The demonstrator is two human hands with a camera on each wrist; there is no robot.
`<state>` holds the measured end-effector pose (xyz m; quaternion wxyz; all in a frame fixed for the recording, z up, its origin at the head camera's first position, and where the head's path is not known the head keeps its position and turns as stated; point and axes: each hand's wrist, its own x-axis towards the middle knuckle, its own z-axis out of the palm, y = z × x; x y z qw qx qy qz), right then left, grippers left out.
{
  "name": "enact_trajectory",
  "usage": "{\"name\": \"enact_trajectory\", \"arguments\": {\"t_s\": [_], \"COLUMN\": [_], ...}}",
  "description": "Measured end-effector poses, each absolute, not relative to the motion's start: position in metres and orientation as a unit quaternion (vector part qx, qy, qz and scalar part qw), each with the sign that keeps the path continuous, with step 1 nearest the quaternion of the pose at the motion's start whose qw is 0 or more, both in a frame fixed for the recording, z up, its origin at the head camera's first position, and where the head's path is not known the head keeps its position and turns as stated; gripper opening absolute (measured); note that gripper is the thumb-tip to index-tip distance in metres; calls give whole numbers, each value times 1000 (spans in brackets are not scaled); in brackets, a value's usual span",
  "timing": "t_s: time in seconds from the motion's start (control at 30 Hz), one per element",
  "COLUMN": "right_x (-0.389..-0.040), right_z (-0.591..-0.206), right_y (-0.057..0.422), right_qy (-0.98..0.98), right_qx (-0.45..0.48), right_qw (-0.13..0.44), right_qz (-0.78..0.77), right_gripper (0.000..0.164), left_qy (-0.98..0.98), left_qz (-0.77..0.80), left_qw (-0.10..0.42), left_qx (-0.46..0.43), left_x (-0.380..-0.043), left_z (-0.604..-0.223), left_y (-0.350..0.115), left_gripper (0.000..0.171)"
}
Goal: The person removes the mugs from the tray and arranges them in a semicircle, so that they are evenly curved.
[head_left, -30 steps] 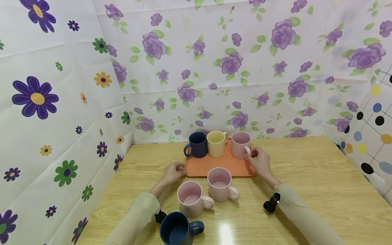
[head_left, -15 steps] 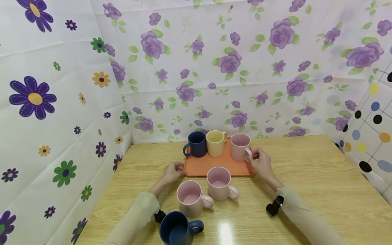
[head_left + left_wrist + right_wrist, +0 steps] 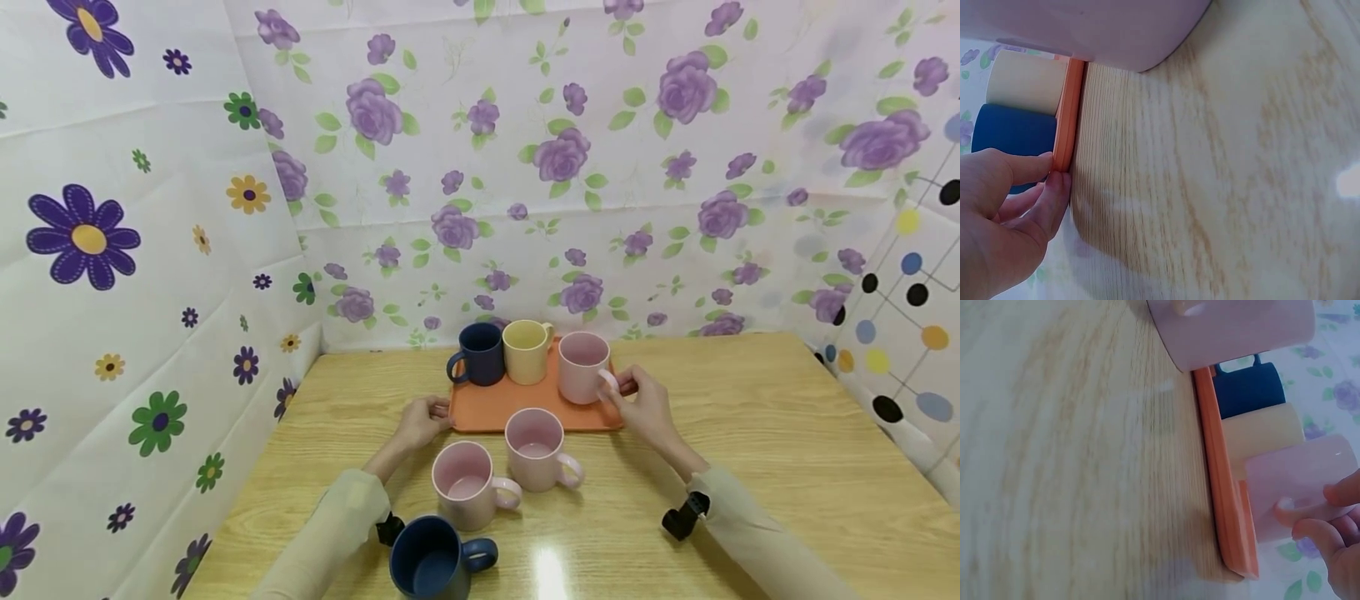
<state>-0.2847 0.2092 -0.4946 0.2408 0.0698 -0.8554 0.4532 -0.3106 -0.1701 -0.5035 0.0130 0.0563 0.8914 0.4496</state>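
Observation:
My right hand pinches the handle of a pink mug at the right side of an orange tray; the right wrist view shows thumb and fingers around that handle. At the tray's front left corner, my left hand pinches the rim, as the left wrist view shows with the tray edge between thumb and fingers. A navy mug and a pale yellow mug stand side by side on the tray's back left part.
Two more pink mugs, a nearer one and a farther one, stand on the wooden table before the tray. Another navy mug is closest to the body. A flowered cloth hangs behind the table.
The pink mug in my right hand has shifted slightly toward me and to the left over the tray. My left hand keeps its hold on the tray corner.

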Motion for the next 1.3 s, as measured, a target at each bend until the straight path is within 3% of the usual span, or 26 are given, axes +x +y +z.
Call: {"name": "enact_trajectory", "arguments": {"t_s": [1.3], "right_x": [-233], "right_z": [-493], "right_y": [223], "right_qy": [-860], "right_qx": [106], "right_qw": [216], "right_qz": [449], "right_gripper": [14], "left_qy": [888], "left_qz": [456], "left_qw": [13], "left_qx": [60], "left_x": [-310], "left_z": [-503], "left_y": [-169], "left_gripper": [35]}}
